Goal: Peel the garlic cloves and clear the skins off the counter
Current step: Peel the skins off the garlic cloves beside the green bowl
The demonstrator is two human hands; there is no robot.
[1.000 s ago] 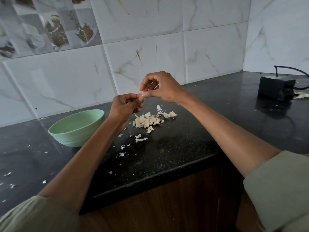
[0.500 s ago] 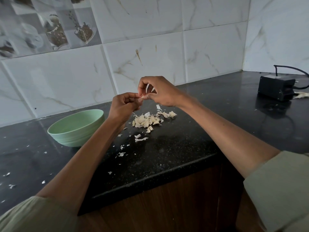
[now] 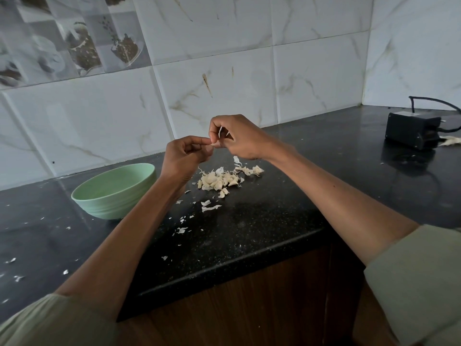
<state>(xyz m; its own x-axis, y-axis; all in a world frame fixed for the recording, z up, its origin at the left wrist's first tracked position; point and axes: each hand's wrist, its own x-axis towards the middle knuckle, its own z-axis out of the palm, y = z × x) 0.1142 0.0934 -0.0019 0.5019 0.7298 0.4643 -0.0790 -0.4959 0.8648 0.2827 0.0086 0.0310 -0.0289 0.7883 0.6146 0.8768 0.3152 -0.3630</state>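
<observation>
R hand (image 3: 239,138) sits lower vs 1 s ago, now level w/ L hand (image 3: 185,156), fingertips meeting at the garlic clove (image 3: 214,145). A thin strip of skin (image 3: 220,132) now stands up between R thumb & fingers, peeled away from the clove.

Kitchen corner. A black speckled stone counter (image 3: 262,228) meets walls of large white marble-look tiles (image 3: 219,96) with thin tan veins; the upper-left tile (image 3: 67,41) carries a grey printed picture. Beneath the counter edge is a brown wood-grain cabinet front (image 3: 237,308), and the light is soft and dim.
</observation>
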